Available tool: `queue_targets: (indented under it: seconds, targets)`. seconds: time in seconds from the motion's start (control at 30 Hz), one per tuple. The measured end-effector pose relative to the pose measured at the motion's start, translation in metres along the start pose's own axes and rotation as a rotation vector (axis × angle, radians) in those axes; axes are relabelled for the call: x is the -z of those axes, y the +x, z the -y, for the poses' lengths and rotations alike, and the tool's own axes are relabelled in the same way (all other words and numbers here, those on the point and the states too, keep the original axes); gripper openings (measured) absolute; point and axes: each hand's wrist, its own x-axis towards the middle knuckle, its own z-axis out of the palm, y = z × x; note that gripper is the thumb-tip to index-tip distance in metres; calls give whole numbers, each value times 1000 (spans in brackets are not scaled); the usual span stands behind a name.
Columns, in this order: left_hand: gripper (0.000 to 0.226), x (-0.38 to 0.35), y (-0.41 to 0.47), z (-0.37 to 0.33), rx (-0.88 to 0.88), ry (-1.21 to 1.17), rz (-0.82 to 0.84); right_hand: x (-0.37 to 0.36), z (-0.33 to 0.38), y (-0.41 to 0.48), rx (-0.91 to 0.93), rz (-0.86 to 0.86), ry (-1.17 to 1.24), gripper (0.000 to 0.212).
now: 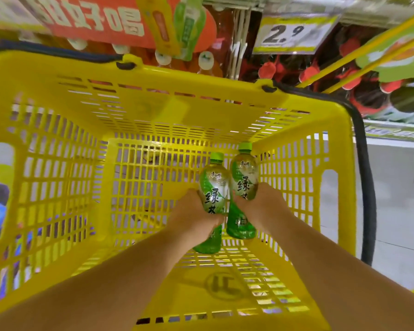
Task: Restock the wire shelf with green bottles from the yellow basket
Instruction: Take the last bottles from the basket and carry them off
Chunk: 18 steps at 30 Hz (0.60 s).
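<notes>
Both your hands are down inside the basket (58,163), a yellow moulded plastic tub with slotted walls and a grid floor. Your left hand (194,216) grips the left bottle (213,187) round its middle, and your right hand (261,204) grips the right bottle (244,173) the same way. The fingers of each hand curl under their bottle and are mostly hidden.

The bottles are clear, rounded plastic with glossy green and white labels and ribbed green caps. They sit side by side toward the basket's right wall, caps pointing at its far wall. Whether they touch each other you cannot tell.

A black handle (363,175) hangs down outside the right rim. Beyond the far rim stands a shelf (392,132) of dark bottles with red caps (308,72), and left of those are bottles with white caps (206,59). A yellow price tag (294,32) and an orange sign (101,22) hang above them.
</notes>
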Motion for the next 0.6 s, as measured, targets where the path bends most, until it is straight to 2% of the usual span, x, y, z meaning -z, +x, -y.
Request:
queue_targets:
  seconds: [0.17, 0.23, 0.4, 0.5, 0.6]
  targets:
    - [48, 24, -2, 5, -19, 36, 36, -3, -1, 6, -84, 96, 259, 18]
    - [50, 31, -2, 7, -28, 72, 35, -4, 0, 5, -96, 106, 280, 18]
    - [37, 47, -9, 5, -11, 96, 50, -3, -1, -16, -54, 92, 258, 25]
    - [43, 59, -31, -3, 13, 36, 60, 8, 3, -41, -18, 80, 271, 20]
    - [47, 77, -64, -18, 36, -21, 48, 28, 16, -74, 5, 41, 297, 26]
